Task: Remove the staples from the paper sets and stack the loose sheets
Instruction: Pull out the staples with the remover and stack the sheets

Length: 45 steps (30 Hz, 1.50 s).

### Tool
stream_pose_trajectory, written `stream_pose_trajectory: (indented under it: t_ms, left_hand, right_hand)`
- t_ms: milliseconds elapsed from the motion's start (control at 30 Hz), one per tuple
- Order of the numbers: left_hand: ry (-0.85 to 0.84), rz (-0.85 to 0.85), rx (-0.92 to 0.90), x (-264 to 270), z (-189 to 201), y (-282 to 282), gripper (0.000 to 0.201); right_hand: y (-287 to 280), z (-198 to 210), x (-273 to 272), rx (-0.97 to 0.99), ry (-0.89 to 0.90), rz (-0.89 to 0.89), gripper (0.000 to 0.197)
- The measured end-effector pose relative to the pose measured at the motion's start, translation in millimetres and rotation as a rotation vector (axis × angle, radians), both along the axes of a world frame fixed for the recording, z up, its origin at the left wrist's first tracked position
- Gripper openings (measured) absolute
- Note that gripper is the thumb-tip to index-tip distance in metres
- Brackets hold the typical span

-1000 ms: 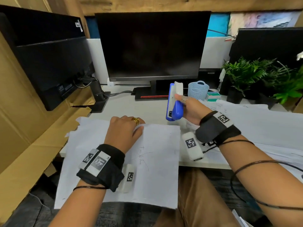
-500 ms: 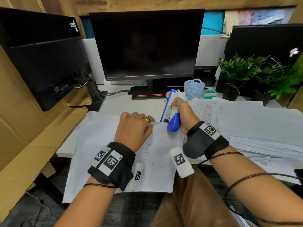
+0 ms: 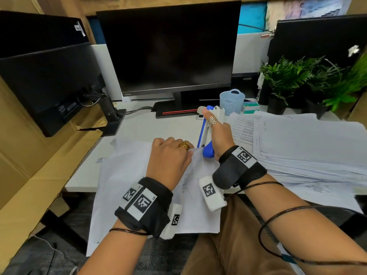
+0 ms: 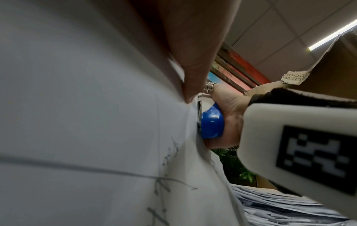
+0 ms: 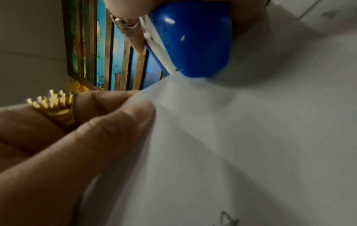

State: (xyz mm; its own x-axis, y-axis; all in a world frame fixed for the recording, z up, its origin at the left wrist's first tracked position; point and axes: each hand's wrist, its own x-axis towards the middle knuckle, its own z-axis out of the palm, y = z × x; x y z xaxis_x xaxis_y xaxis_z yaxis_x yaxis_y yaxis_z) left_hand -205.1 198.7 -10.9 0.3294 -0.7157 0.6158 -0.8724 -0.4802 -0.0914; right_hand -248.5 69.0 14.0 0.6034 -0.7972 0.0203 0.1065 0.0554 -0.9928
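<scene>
Dark monitor (image 3: 168,48), blue basket (image 3: 232,99), potted ferns (image 3: 288,76), cardboard (image 3: 29,155)

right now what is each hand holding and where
Right hand grips the blue stapler along its body. Left hand pinches the paper set at its top corner.

Head view: looks forward and down over the worktop (image 3: 139,128), taking in both hands. Left wrist view: set very close against the paper set (image 4: 86,107), facing right. Right wrist view: equally close, facing left. All three share the blue stapler (image 3: 207,149) end
</scene>
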Motion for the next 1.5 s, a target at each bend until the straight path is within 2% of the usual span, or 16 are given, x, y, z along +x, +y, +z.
stream_pose_trajectory:
  t_ms: [200,300,367,533,633,767,967,1033,1133,1267,1400,1433,1500]
  left_hand:
    - [0.031,-0.004,0.03,-3,-2,1,0.006]
    - [0.132,0.072,0.178,-7,2,4,0.028]
    - [0.152,0.124,0.259,-6,5,4,0.038]
    - [0.174,0.183,0.35,-10,8,-4,0.038]
    - [0.246,0.175,0.336,-9,6,-8,0.038]
    - [0.41,0.112,0.265,-12,4,-15,0.041]
    - [0.558,0.107,0.198,-19,10,-22,0.038]
    - [0.573,0.1,0.201,-19,10,-22,0.037]
    - [0.574,0.089,0.212,-20,10,-21,0.037]
    - [0.58,0.102,0.218,-17,8,-14,0.036]
    - [0.567,0.117,0.261,-11,6,-7,0.036]
    - [0.564,0.122,0.274,-10,5,-6,0.037]
    - [0.564,0.141,0.292,-6,4,-4,0.038]
  right_hand:
    - [9,7,-17,0.02,-0.013,0.025,0.012]
    - [11,9,-23,0.036,-0.008,0.02,0.019]
    - [10,8,-24,0.046,-0.013,0.011,0.004]
    - [0,0,-14,0.062,0.04,0.082,0.015]
    - [-4,3,-18,0.042,0.051,0.069,0.009]
    - [-2,4,-26,-0.007,0.058,0.001,0.014]
    - [7,7,-34,-0.035,0.011,-0.022,0.005]
    - [14,10,-38,-0.032,0.002,-0.035,0.027]
    - [16,8,-37,0.004,-0.068,-0.035,0.008]
    - [17,-4,-26,-0.003,-0.06,-0.016,0.043]
    - [16,-14,-9,0.014,-0.028,0.045,0.041]
    - [16,-16,-3,0.026,-0.012,0.081,0.047]
    - [14,-24,12,0.046,0.066,0.133,0.075]
